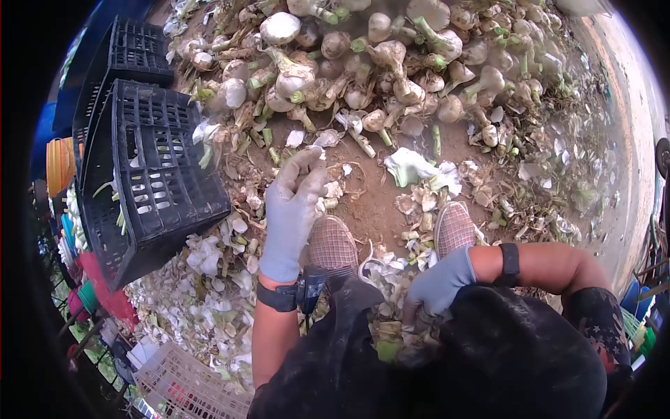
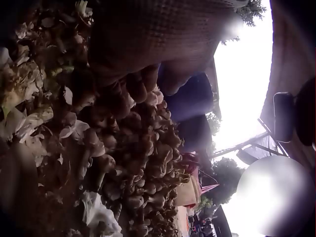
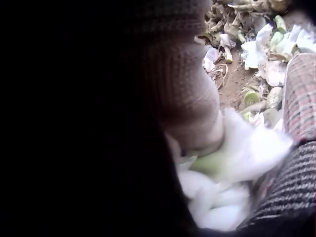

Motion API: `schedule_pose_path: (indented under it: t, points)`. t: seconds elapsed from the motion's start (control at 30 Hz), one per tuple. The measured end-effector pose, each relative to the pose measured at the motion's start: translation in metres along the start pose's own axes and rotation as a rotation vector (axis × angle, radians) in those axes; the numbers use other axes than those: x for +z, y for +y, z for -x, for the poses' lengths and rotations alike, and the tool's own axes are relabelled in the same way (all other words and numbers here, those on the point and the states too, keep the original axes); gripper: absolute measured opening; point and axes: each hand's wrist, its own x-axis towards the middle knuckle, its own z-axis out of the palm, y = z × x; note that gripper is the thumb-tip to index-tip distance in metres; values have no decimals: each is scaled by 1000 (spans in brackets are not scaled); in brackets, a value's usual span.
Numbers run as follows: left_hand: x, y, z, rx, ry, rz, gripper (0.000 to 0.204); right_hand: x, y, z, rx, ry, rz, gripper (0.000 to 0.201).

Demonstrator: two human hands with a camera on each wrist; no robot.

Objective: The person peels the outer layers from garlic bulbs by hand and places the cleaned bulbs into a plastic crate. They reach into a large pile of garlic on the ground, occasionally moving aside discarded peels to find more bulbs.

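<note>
My left hand (image 1: pixel 293 209), in a pale grey work glove, reaches out ahead of the shoes with its fingers loosely bent. It holds nothing that shows. Beyond its fingertips lies a big heap of garlic bulbs (image 1: pixel 363 66) with cut green stems and roots; the left wrist view also has the bulbs (image 2: pixel 148 163) past the fingers. My right hand (image 1: pixel 440 286), gloved too, is low between the legs with its fingers bent downward. White, leafy garlic skin (image 3: pixel 252 153) with a green part lies right at its fingertips. I cannot tell whether the right fingers grip anything.
Black plastic crates (image 1: pixel 164 164) stand at the left, with a pale crate (image 1: pixel 192 380) lower down. Peeled skins (image 1: pixel 202 300) cover the ground around the checked shoes (image 1: pixel 333 244). A pale concrete edge (image 1: pixel 621 119) runs along the right.
</note>
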Motion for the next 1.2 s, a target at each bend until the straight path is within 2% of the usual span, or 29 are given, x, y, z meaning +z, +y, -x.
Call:
schedule_pose_path:
  t: [0.03,0.07,0.1,0.17,0.2,0.27,0.3,0.33,0.37,0.4,0.43,0.47,0.5,0.53,0.57,0.63,0.7,0.77,0.83,0.9,0.97,1.1,1.13,1.2]
  points:
    - [0,-15,-5,80,-69,-145,33,-21,-9,6,-18,5,40,34]
    - [-1,-24,-6,154,-136,-291,32,-41,-22,10,145,433,270,30]
    - [2,-22,-4,155,-142,-288,32,-61,-29,13,309,860,503,26]
    - [6,-13,-1,21,-113,-179,33,-92,-15,5,545,1195,941,21]
    - [10,-11,-2,-64,-86,-123,34,-102,2,0,544,1201,944,21]
    - [9,-24,-6,-40,-97,-77,35,-109,30,-13,571,1221,1051,22]
    - [8,-29,-8,-15,-96,-24,35,-108,26,-9,568,1221,1050,22]
    - [10,-30,-6,-28,-94,-26,35,-98,16,0,409,1306,930,23]
    - [16,-28,-5,177,-110,-200,37,-90,6,8,251,1382,808,24]
    - [22,-24,-7,396,-122,-372,38,-87,-1,14,248,1381,814,24]
    - [26,-22,-6,401,-120,-372,38,-84,-8,20,6,1387,548,25]
    - [28,-20,0,196,-221,-109,39,-81,-14,25,-228,1365,274,27]
    - [31,-17,5,-17,-315,153,41,-82,-19,29,-226,1365,269,27]
    - [32,-5,7,-161,-331,160,41,-84,-22,34,-245,1376,-314,27]
    - [35,-1,9,-165,-332,157,41,-85,-24,37,-254,1315,-896,28]
    - [42,4,13,-100,-277,169,38,-81,-25,34,-228,1275,-924,32]
    - [48,3,17,-70,-259,108,40,-80,-22,23,-95,1401,-467,37]
    - [52,-2,20,-26,-175,128,42,-83,-22,24,-89,1400,-470,39]
    - [53,1,21,-59,-154,158,43,-83,-31,33,-101,1250,-876,37]
    - [54,0,20,-89,-136,191,44,-80,-22,23,-149,1255,-874,36]
    - [56,-10,19,50,-219,144,50,-81,-17,16,-134,1396,-649,36]
    - [56,-2,19,-61,-208,109,53,-75,-17,12,-129,1403,-543,34]
    - [56,0,20,-87,-166,132,51,-73,-18,13,-127,1402,-545,34]
    - [54,0,21,-117,-124,156,50,-70,-27,17,-125,1314,-747,33]
